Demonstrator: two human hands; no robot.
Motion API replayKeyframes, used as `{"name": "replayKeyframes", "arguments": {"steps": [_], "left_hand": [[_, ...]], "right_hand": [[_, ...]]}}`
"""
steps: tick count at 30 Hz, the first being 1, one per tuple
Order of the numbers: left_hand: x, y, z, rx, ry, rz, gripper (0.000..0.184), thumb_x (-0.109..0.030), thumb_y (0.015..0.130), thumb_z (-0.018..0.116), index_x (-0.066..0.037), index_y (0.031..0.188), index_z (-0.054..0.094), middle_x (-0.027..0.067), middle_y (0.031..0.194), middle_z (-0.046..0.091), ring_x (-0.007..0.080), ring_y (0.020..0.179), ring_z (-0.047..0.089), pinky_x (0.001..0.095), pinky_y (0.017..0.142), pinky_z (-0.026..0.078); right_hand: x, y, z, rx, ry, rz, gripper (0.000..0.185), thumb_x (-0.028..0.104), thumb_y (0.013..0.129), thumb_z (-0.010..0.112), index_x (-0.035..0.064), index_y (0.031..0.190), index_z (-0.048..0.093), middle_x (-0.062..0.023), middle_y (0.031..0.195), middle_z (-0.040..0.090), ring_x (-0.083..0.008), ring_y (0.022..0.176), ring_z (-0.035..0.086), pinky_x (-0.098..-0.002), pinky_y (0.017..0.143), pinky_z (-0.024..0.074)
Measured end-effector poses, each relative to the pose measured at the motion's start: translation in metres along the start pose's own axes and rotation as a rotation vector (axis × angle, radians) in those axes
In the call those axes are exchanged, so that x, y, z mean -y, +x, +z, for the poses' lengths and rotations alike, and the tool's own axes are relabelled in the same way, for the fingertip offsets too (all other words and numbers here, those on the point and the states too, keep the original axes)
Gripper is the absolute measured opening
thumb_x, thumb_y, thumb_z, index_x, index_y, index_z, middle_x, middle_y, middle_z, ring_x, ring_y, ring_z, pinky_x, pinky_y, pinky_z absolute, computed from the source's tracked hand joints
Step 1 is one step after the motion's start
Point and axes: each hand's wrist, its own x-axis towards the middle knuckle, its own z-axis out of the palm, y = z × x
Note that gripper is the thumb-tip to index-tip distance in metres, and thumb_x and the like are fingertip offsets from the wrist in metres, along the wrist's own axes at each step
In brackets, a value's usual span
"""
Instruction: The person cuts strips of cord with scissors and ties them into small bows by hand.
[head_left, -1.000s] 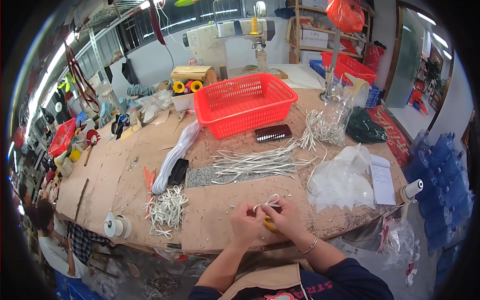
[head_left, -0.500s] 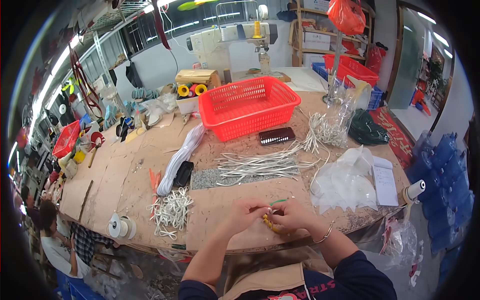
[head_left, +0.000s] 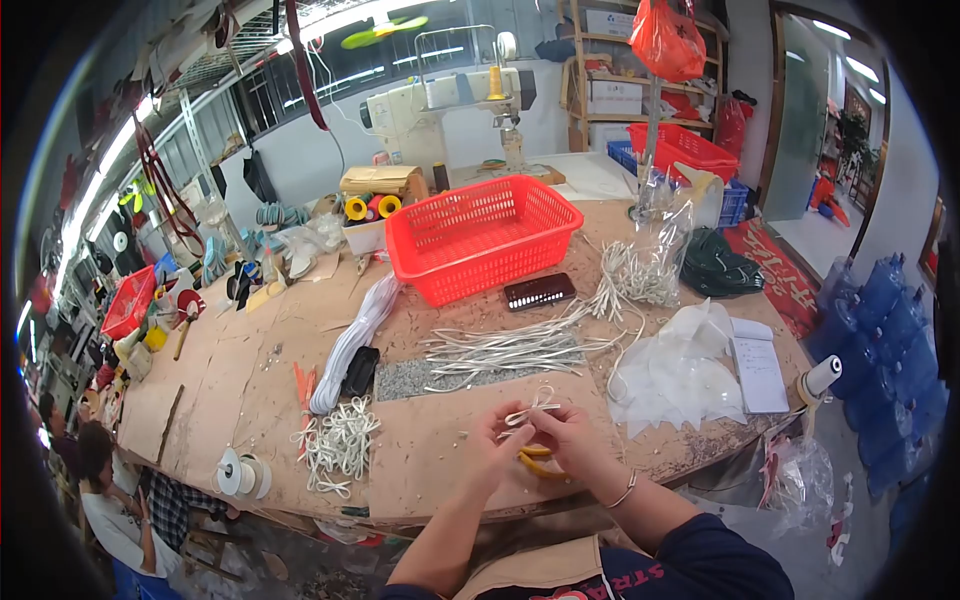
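Observation:
Above the front of the workbench, my left hand (head_left: 497,440) pinches a thin white cord (head_left: 542,394), which forms a small loop above the fingertips. My right hand (head_left: 578,442) is closed on the same cord, close beside the left. Below the right fingers, against the palm, shows a curved yellow handle (head_left: 537,464); the rest of that tool is hidden. Just beyond the hands, cut white cords (head_left: 480,350) lie spread over a grey speckled slab (head_left: 405,382). To the left is a pile of knotted white cord loops (head_left: 342,440).
A red plastic basket (head_left: 480,255) stands behind the cords, with a dark phone-like object (head_left: 540,291) before it. White sheet material (head_left: 675,370) and a notepad (head_left: 760,370) lie right. A white spool (head_left: 240,474) sits front left. Another person (head_left: 120,510) sits at far left.
The white cord now shows as a loop above my fingertips. A green piece seen at the right hand is out of sight. The view has shifted slightly.

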Motion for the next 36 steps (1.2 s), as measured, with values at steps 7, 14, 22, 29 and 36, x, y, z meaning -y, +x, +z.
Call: {"name": "replayKeyframes", "arguments": {"steps": [7,14,22,29,36], "left_hand": [[0.009,0.004,-0.012,-0.105,0.164,0.01,0.011,-0.009,0.084,0.056,0.0,0.087,0.062,0.0044,0.082,0.062,0.008,0.071,0.056,0.0192,0.064,0.046],[0.005,0.003,-0.009,-0.118,0.246,-0.054,0.012,-0.011,0.085,0.055,-0.001,0.087,0.061,0.0034,0.081,0.062,0.0066,0.069,0.056,0.0191,0.06,0.047],[-0.006,0.001,-0.011,-0.046,0.259,-0.135,0.012,-0.012,0.083,0.057,-0.001,0.089,0.059,0.0037,0.08,0.061,0.0084,0.068,0.057,0.0211,0.061,0.048],[0.0,-0.003,-0.016,-0.023,0.048,-0.239,0.008,-0.008,0.081,0.058,-0.002,0.086,0.058,0.0032,0.074,0.059,0.0098,0.063,0.054,0.0217,0.057,0.044],[0.022,-0.011,0.006,-0.068,-0.361,-0.257,0.01,-0.004,0.08,0.056,-0.003,0.089,0.058,0.0025,0.074,0.058,0.0094,0.057,0.051,0.0213,0.053,0.041]], "right_hand": [[-0.007,-0.01,0.011,-0.05,-0.138,-0.194,0.014,0.01,0.083,0.059,0.0002,0.092,0.061,-0.0043,0.08,0.061,-0.0094,0.07,0.058,-0.0209,0.064,0.0478],[-0.006,-0.01,0.009,-0.035,-0.165,-0.176,0.015,0.009,0.083,0.059,-0.0001,0.094,0.06,-0.0036,0.083,0.061,-0.0095,0.076,0.058,-0.0209,0.067,0.0488],[-0.005,-0.003,-0.008,0.082,0.103,-0.037,0.012,0.013,0.084,0.057,0.0026,0.088,0.058,-0.0023,0.08,0.059,-0.0086,0.071,0.057,-0.0215,0.067,0.0487],[0.001,-0.004,-0.001,0.013,-0.175,-0.125,0.01,0.012,0.084,0.056,0.002,0.085,0.058,-0.0014,0.076,0.058,-0.0063,0.067,0.054,-0.0201,0.062,0.0458],[-0.014,-0.004,0.006,-0.149,-0.107,-0.311,0.012,0.013,0.085,0.056,0.0013,0.084,0.058,-0.0008,0.073,0.058,-0.0058,0.064,0.053,-0.0191,0.059,0.0439]]}}
